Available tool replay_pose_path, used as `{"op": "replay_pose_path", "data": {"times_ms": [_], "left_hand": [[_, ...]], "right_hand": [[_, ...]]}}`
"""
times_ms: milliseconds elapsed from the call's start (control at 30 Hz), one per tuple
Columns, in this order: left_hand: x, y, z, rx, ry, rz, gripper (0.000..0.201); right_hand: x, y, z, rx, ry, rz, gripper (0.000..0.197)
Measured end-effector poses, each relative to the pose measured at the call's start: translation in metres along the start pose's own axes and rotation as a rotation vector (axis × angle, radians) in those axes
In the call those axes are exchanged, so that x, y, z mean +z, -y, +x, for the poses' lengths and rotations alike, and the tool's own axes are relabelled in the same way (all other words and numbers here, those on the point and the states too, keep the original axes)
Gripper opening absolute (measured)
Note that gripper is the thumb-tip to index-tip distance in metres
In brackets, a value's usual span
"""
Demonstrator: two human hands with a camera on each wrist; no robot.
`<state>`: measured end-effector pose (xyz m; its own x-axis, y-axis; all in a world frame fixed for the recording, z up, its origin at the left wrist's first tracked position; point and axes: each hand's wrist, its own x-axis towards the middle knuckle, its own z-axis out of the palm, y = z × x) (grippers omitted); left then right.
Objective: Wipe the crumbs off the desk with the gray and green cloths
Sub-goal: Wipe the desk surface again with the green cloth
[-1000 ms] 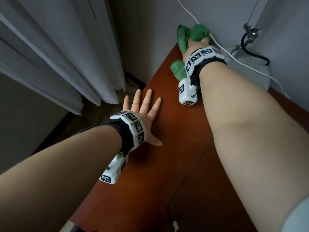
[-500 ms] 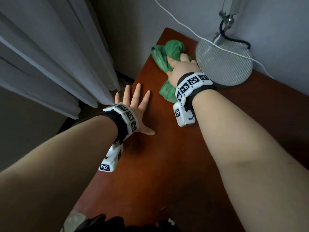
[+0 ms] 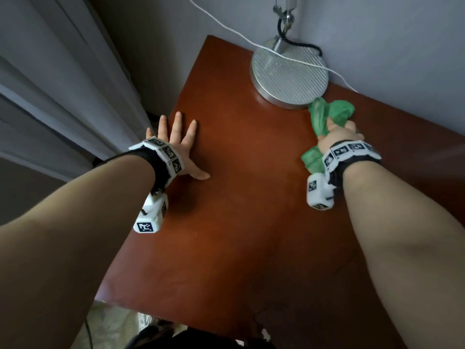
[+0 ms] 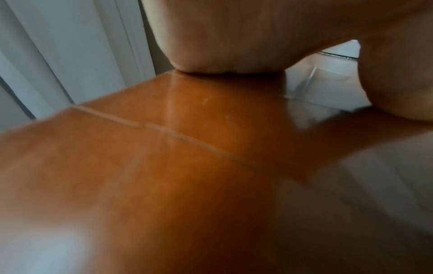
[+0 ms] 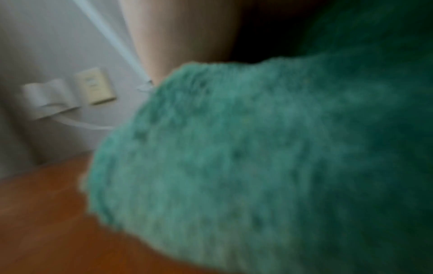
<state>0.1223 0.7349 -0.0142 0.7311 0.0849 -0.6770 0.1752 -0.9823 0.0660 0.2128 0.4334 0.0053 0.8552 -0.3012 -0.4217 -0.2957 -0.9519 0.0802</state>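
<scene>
The green cloth [image 3: 329,114] is bunched on the reddish-brown desk [image 3: 251,197], just in front and to the right of the lamp base. My right hand [image 3: 338,136] grips it from above, with cloth showing both ahead of the knuckles and behind the wrist. The right wrist view is filled by the blurred green cloth [image 5: 257,157] on the desk [image 5: 46,213]. My left hand [image 3: 176,144] lies flat on the desk near its left edge, fingers spread and straight, holding nothing. In the left wrist view the palm [image 4: 222,46] presses on the desk [image 4: 164,166]. No gray cloth or crumbs show.
A round ribbed metal lamp base [image 3: 289,74] stands at the desk's back, with a black cord and a white cable [image 3: 226,28] running across it along the wall. Pale curtains [image 3: 63,84] hang left of the desk. A wall socket [image 5: 93,87] shows behind the cloth.
My right hand has swept the green cloth from the desk's back left corner across to the right, past the front of the lamp base. The left hand stays flat in place.
</scene>
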Motion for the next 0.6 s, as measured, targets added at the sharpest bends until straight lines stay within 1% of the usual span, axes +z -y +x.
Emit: {"op": "replay_pose_path", "data": {"times_ms": [33,100,133,200,233,267,300,333,367,433,467,500,533,600], "left_hand": [[0.000,0.000,0.000,0.002,-0.006,0.002,0.127],[0.001,0.001,-0.002,0.012,-0.028,-0.004,0.127],[0.002,0.002,-0.004,0.020,-0.044,-0.016,0.126],[0.007,0.005,-0.011,0.051,-0.086,-0.042,0.121],[0.011,0.008,-0.015,0.066,-0.108,-0.050,0.117],[0.016,0.011,-0.022,0.082,-0.119,-0.058,0.111],[0.022,0.017,-0.030,0.099,-0.121,-0.073,0.106],[0.028,0.024,-0.039,0.115,-0.118,-0.093,0.103],[0.036,0.032,-0.049,0.128,-0.113,-0.111,0.099],[0.054,0.051,-0.069,0.146,-0.094,-0.116,0.097],[0.064,0.061,-0.080,0.154,-0.082,-0.103,0.098],[0.074,0.070,-0.090,0.165,-0.072,-0.088,0.099],[0.083,0.077,-0.099,0.179,-0.062,-0.078,0.099],[0.099,0.087,-0.114,0.196,-0.049,-0.090,0.098]], "right_hand": [[0.002,0.006,-0.004,-0.012,-0.008,0.004,0.059],[0.011,0.016,-0.024,-0.112,-0.031,-0.023,0.057],[0.019,0.019,-0.040,-0.197,-0.043,-0.063,0.055],[0.037,0.022,-0.075,-0.434,-0.059,-0.164,0.055],[0.043,0.021,-0.089,-0.562,-0.033,-0.207,0.055],[0.046,0.020,-0.099,-0.658,0.020,-0.237,0.054],[0.046,0.017,-0.102,-0.709,0.063,-0.252,0.053],[0.043,0.016,-0.100,-0.703,0.074,-0.245,0.053],[0.041,0.014,-0.096,-0.639,0.052,-0.206,0.053],[0.039,0.015,-0.088,-0.413,-0.033,-0.088,0.052],[0.041,0.019,-0.089,-0.320,-0.056,-0.071,0.051],[0.044,0.024,-0.092,-0.273,-0.058,-0.088,0.051],[0.048,0.031,-0.097,-0.266,-0.049,-0.112,0.051],[0.058,0.044,-0.116,-0.342,-0.047,-0.137,0.052]]}}
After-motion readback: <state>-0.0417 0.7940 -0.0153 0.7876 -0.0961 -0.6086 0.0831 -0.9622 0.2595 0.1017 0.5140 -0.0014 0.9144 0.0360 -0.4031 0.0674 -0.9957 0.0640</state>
